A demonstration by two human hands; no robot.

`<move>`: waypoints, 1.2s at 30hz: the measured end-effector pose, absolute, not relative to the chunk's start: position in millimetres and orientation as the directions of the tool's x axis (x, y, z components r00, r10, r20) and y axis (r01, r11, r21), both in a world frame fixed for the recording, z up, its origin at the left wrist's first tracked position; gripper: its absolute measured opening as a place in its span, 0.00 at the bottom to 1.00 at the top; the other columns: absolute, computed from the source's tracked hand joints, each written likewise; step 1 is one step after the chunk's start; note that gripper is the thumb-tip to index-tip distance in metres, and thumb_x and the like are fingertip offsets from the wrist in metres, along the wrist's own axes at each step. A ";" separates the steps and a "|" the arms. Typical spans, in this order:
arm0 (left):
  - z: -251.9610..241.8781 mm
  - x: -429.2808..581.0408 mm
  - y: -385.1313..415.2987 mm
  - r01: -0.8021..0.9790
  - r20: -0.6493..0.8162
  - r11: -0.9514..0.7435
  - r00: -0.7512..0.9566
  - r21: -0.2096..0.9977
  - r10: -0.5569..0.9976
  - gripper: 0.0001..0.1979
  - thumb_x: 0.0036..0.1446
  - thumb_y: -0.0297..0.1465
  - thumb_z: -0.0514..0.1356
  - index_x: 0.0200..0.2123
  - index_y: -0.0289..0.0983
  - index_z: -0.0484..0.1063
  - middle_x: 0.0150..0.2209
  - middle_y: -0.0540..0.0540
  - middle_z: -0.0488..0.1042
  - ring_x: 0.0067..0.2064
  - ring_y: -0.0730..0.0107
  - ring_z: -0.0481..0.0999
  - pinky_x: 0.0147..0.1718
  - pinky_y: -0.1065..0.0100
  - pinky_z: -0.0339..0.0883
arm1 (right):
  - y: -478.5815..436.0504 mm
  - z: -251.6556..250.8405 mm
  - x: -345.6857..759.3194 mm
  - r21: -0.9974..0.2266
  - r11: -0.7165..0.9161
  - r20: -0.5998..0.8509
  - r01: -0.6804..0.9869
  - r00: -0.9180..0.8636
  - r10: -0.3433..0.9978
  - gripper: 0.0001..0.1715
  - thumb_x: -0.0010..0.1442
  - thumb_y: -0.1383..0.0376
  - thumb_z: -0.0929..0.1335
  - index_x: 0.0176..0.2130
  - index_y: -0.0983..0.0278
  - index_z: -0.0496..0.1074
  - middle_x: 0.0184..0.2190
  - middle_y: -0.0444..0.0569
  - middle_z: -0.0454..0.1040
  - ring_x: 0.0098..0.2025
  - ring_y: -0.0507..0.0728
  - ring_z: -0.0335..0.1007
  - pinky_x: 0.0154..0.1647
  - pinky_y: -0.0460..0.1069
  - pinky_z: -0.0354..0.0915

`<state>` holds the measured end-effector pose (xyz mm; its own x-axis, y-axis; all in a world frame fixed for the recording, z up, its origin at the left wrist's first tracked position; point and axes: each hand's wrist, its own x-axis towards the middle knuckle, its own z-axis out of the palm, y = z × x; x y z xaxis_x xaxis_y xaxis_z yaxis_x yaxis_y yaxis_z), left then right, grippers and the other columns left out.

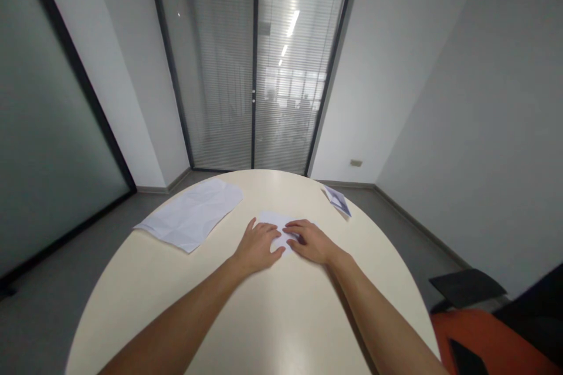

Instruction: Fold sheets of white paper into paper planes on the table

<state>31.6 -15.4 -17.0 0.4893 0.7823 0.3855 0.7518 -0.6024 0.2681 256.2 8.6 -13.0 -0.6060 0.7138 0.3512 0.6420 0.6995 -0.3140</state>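
A small white paper (pixel 278 219) lies near the far middle of the round desk (pixel 264 316), beneath and between the person's two hands. The left hand (pixel 258 248) rests over its near left side, fingers spread, the thumb standing apart from them. The right hand (pixel 314 243) comes in from the other side, fingers curved, thumb likewise apart — neither grip looks clamped, though the undersides of the fingers are hidden. The step in hand looks like pressing or smoothing the sheet; whether a crease lies under the fingertips, I cannot tell. As I judge it, any next move calls for one hand to pin the paper while the other works its edge — light pressure, no dragging.

Farther out, a large creased sheet (pixel 200 214) lies at the desk's far left edge, and a folded paper (pixel 338 200) at the far right edge. Beyond the desk's near right side stands an orange-seated chair (pixel 479 334).
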 end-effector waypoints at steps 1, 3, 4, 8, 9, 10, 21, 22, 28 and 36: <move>-17.2 31.6 -15.6 0.750 0.386 -0.603 0.489 0.272 0.782 0.16 0.60 0.41 0.61 0.49 0.42 0.75 0.55 0.43 0.75 0.57 0.54 0.71 0.64 0.41 0.45 | 8.3 -11.2 255.7 -0.319 0.703 0.354 0.635 -0.608 0.710 0.20 0.62 0.61 0.68 0.53 0.62 0.76 0.51 0.55 0.77 0.55 0.63 0.70 0.59 0.59 0.63; -17.6 31.8 -15.3 0.746 0.389 -0.605 0.489 0.278 0.781 0.14 0.61 0.40 0.61 0.47 0.41 0.75 0.54 0.43 0.76 0.57 0.55 0.71 0.64 0.42 0.45 | 7.3 -6.7 254.5 -0.337 0.702 0.348 0.628 -0.610 0.712 0.18 0.61 0.62 0.69 0.50 0.62 0.78 0.48 0.53 0.78 0.51 0.61 0.71 0.57 0.57 0.64; -17.8 31.8 -14.8 0.746 0.390 -0.606 0.489 0.277 0.780 0.13 0.61 0.40 0.61 0.46 0.40 0.76 0.52 0.43 0.76 0.56 0.55 0.72 0.64 0.43 0.46 | 6.6 -4.3 253.9 -0.348 0.696 0.340 0.628 -0.608 0.718 0.16 0.61 0.62 0.69 0.48 0.61 0.79 0.46 0.53 0.78 0.49 0.61 0.72 0.56 0.56 0.65; -18.7 30.3 -10.1 0.757 0.402 -0.597 0.475 0.267 0.783 0.10 0.60 0.35 0.62 0.43 0.39 0.77 0.51 0.43 0.76 0.53 0.56 0.72 0.58 0.52 0.58 | 4.1 2.8 252.5 -0.365 0.682 0.306 0.634 -0.610 0.731 0.12 0.57 0.63 0.71 0.42 0.60 0.81 0.39 0.51 0.79 0.44 0.60 0.72 0.51 0.55 0.67; -18.5 29.7 -8.7 0.760 0.402 -0.594 0.473 0.265 0.784 0.10 0.60 0.35 0.62 0.43 0.39 0.77 0.50 0.43 0.76 0.52 0.57 0.72 0.56 0.53 0.60 | 3.7 3.3 252.4 -0.363 0.691 0.310 0.624 -0.619 0.722 0.11 0.56 0.64 0.72 0.41 0.60 0.81 0.37 0.50 0.79 0.45 0.60 0.72 0.51 0.55 0.67; -18.1 29.2 -7.6 0.762 0.399 -0.592 0.473 0.263 0.786 0.09 0.61 0.33 0.62 0.43 0.39 0.78 0.49 0.43 0.77 0.51 0.57 0.73 0.54 0.55 0.62 | 3.3 3.3 252.3 -0.364 0.704 0.320 0.610 -0.628 0.710 0.11 0.55 0.64 0.73 0.40 0.60 0.81 0.37 0.51 0.78 0.46 0.61 0.72 0.52 0.55 0.66; -11.8 30.9 -15.5 0.748 0.378 -0.634 0.539 0.196 0.753 0.14 0.66 0.38 0.55 0.47 0.39 0.77 0.50 0.42 0.78 0.52 0.57 0.74 0.59 0.51 0.56 | 1.7 -2.9 252.0 -0.354 0.712 0.298 0.606 -0.649 0.700 0.23 0.58 0.59 0.71 0.54 0.59 0.75 0.58 0.55 0.72 0.60 0.64 0.67 0.62 0.60 0.60; -13.4 31.1 -16.3 0.753 0.376 -0.630 0.537 0.190 0.755 0.16 0.66 0.39 0.55 0.51 0.39 0.75 0.53 0.41 0.76 0.55 0.55 0.72 0.61 0.49 0.53 | 2.0 -2.7 252.2 -0.325 0.707 0.304 0.628 -0.639 0.707 0.24 0.59 0.58 0.71 0.54 0.59 0.75 0.57 0.56 0.72 0.59 0.64 0.67 0.62 0.61 0.60; -19.8 30.8 -13.5 0.743 0.337 -0.641 0.563 0.195 0.755 0.18 0.67 0.38 0.54 0.56 0.40 0.71 0.59 0.41 0.72 0.62 0.57 0.67 0.62 0.50 0.53 | 3.6 -5.7 252.9 -0.219 0.620 0.269 0.753 -0.564 0.781 0.29 0.61 0.51 0.69 0.58 0.59 0.73 0.59 0.58 0.70 0.59 0.66 0.65 0.60 0.63 0.60; -21.7 29.5 -13.2 0.718 0.345 -0.658 0.572 0.226 0.744 0.21 0.66 0.41 0.55 0.58 0.41 0.70 0.61 0.42 0.71 0.62 0.56 0.66 0.63 0.49 0.51 | 4.2 -9.4 254.0 -0.219 0.575 0.300 0.788 -0.506 0.808 0.30 0.62 0.49 0.68 0.57 0.61 0.73 0.55 0.59 0.72 0.57 0.65 0.66 0.60 0.61 0.60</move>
